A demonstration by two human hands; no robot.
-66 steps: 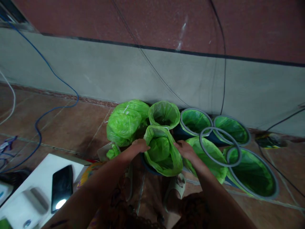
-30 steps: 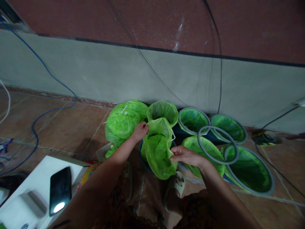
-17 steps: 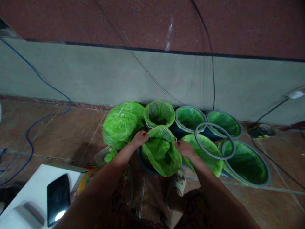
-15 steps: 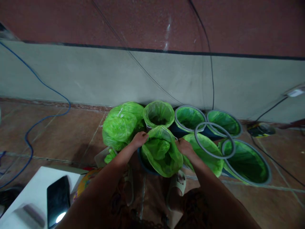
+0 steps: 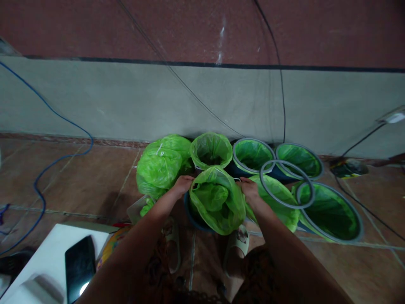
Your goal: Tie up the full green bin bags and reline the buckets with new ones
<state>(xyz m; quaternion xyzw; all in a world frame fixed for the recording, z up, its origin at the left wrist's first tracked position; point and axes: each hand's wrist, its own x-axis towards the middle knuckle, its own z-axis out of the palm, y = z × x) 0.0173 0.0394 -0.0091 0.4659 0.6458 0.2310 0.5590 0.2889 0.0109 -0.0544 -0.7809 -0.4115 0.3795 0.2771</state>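
A translucent green garbage bag (image 5: 229,215) with a white drawstring (image 5: 236,179) stands mouth-up between my hands, in a dark blue bin (image 5: 196,219). My left hand (image 5: 183,185) is closed on the left side of the bag's rim. On the other side, my right hand (image 5: 249,188) is closed on the drawstring, which stretches out from the rim. Folds of green plastic bulge up inside the bag. Right behind it is another bin lined with a green bag (image 5: 210,139), and a bundled green bag (image 5: 160,166) sits at the left.
Several lined bins with grey rims (image 5: 348,215) stand at the right. A loose grey ring (image 5: 268,196) lies across them. A phone (image 5: 79,266) rests on a white surface (image 5: 52,245) at lower left. Cables, including a blue one (image 5: 39,185), run along floor and wall (image 5: 126,101).
My right hand has moved slightly right, away from the rim, drawing out more of the white drawstring. My left hand has moved a little outward. The view has shifted slightly.
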